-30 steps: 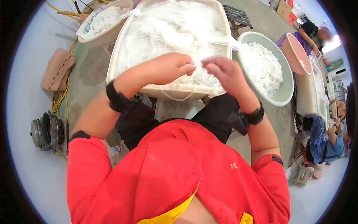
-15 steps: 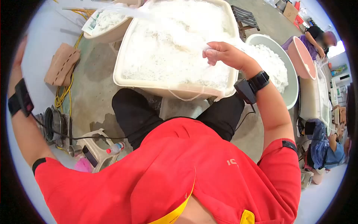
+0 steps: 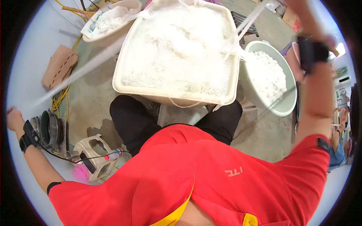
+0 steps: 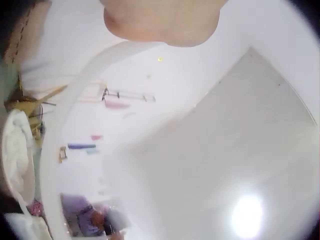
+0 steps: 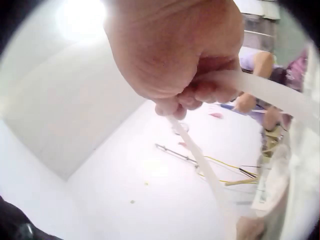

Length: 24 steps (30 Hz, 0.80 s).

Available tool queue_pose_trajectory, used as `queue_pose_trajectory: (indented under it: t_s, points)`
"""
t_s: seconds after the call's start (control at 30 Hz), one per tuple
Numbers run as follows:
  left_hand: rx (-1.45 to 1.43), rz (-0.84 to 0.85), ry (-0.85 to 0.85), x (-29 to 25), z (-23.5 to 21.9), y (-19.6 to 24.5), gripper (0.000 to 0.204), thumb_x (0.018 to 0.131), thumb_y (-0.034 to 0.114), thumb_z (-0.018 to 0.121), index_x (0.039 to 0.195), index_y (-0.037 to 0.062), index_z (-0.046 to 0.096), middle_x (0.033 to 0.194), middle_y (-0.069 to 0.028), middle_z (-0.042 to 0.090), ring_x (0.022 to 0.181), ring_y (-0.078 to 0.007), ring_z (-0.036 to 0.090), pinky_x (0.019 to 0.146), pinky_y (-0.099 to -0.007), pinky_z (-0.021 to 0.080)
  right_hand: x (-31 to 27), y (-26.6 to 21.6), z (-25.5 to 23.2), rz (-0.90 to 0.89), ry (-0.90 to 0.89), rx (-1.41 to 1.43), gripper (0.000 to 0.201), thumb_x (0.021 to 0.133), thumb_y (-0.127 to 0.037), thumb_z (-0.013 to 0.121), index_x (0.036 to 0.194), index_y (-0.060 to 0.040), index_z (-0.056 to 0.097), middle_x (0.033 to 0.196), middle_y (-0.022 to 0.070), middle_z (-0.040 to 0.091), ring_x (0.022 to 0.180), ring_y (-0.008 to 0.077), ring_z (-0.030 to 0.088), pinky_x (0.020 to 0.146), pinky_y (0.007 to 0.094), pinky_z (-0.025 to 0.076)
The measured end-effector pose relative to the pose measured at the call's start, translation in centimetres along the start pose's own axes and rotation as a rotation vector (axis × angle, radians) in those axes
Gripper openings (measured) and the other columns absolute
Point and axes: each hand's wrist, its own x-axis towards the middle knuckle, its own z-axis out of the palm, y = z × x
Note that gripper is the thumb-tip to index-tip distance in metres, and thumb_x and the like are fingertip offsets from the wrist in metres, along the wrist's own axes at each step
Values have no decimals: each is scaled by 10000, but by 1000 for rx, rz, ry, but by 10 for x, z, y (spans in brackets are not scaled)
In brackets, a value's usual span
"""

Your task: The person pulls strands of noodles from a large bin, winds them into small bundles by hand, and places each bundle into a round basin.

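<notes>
My left hand (image 3: 15,119) is out at the far left, gripping one end of a long, translucent white strand (image 3: 79,77) like wet casing. The strand slants up to the tub's left side. In the left wrist view it hangs in a curve from under the hand. My raised right hand (image 5: 175,50), blurred at the top right of the head view, has its fingers curled round a strand (image 5: 200,155). Two lengths lead down from it toward the tub's right rim. Between my arms stands a cream tub (image 3: 117,75) full of tangled white strands (image 3: 162,56) in liquid.
A pale green basin (image 3: 288,101) of white pieces stands right of the tub, a smaller cream basin (image 3: 113,34) at upper left. Behind my left arm are a plastic stool (image 3: 102,150), metal pots (image 3: 51,128) and a black cable (image 3: 98,156). Other people work at far right.
Both hands were together over the tub a second ago. The left swung far out left, then the right went up and right, drawing the strand out long.
</notes>
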Motion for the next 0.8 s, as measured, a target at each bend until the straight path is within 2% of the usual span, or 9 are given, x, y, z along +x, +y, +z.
queue_pose_trajectory:
  t_s: [0.17,0.23,0.3,0.37,0.57,0.6,0.67,0.73,0.8]
  points:
    - [-212,125,-414,-190,85,-14,164,898,177,405,820,68,501,743,1,443,688,-186,464,689,-313,404,3,-42,-86,-102,271,-244,243,897,-236,497,995,-30,581,897,55,591,758,155,556,712,292,452]
    - [-525,-183,-327,-375,151,61,151,938,184,399,830,84,432,697,22,338,625,-135,350,620,-286,366,4,-46,-91,-119,322,-301,244,895,-234,500,995,-28,582,908,63,596,768,161,562,710,296,454]
    - [-817,-346,-958,-393,153,18,158,929,230,458,895,77,478,669,22,349,605,-103,353,590,-260,340,5,-44,-86,-130,339,-330,245,892,-232,503,996,-25,583,918,71,600,778,168,568,708,300,456]
    - [-668,-410,-819,-472,181,40,197,937,270,450,877,84,478,643,37,275,570,-85,299,549,-245,297,6,-35,-70,-137,347,-349,246,890,-230,506,997,-23,585,929,78,605,788,175,573,706,304,458]
    - [-375,-569,-1320,-548,227,13,259,920,298,484,930,45,536,651,54,381,549,-38,330,472,-170,262,-32,-4,57,-143,245,-51,248,884,-224,514,999,-17,589,962,101,618,818,195,591,701,315,464]
    - [-320,-593,-1343,-559,233,13,258,919,291,478,925,40,534,647,59,378,542,-35,318,463,-169,256,-53,-17,90,47,245,23,245,859,-232,548,937,-8,613,903,104,640,792,272,603,713,376,467]
    - [-248,-660,-1550,-571,246,13,243,931,293,454,928,63,532,689,60,405,581,-35,368,498,-173,307,-77,-7,127,249,23,-173,265,847,-253,566,927,-6,619,847,99,648,801,269,603,733,370,466]
    - [-232,-726,-1630,-588,254,18,260,934,294,441,953,53,538,689,50,424,585,-45,393,501,-180,322,-100,4,157,273,76,-116,325,874,-307,542,1011,-19,605,840,106,651,804,205,616,715,339,469]
    - [-267,-789,-1711,-603,257,23,279,936,297,434,986,44,541,695,37,450,592,-56,418,504,-188,338,-107,-14,170,527,121,573,430,915,-393,462,1144,-39,543,861,123,649,828,184,615,710,338,472]
